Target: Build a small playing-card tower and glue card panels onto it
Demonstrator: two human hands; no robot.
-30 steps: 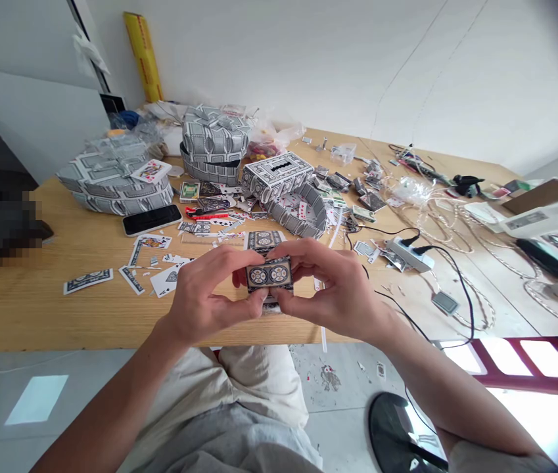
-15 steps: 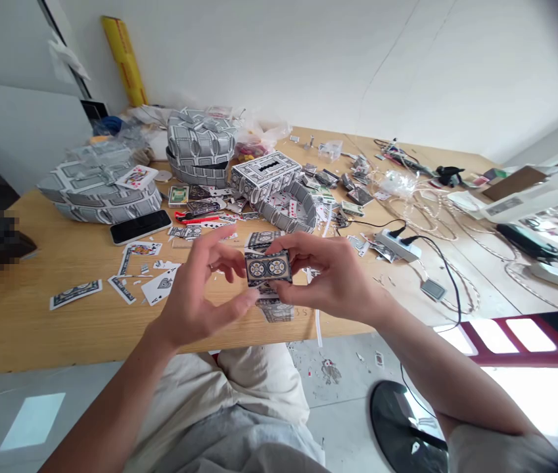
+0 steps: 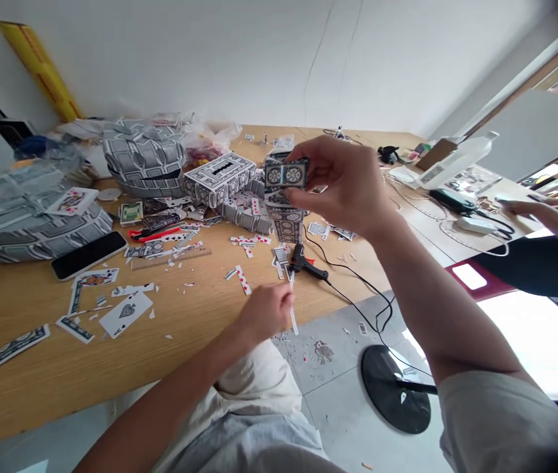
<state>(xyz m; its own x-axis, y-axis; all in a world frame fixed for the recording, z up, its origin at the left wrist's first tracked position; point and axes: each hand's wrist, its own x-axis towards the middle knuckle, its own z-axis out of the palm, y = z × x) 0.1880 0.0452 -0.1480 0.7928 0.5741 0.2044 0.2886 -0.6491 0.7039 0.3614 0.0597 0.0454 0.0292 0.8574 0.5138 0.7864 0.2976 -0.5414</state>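
Notably, the left hand [image 3: 266, 312] is nearer the black glue gun [image 3: 303, 261], which lies just beyond it. White stick [image 3: 294, 323] points back toward the person; curled left fingers beside it, hold unclear. Right hand [image 3: 350, 180] pinches patterned card block [image 3: 286, 176], aloft.

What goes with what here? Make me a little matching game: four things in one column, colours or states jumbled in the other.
1. Phone
2. Glue gun
3. Roll
4. Right hand

A. Yellow, tilted
B. Pinching a patterned piece
C. Lying flat, dark face up
D. Black, trailing a cord

Pairs: 1-C, 2-D, 3-A, 4-B
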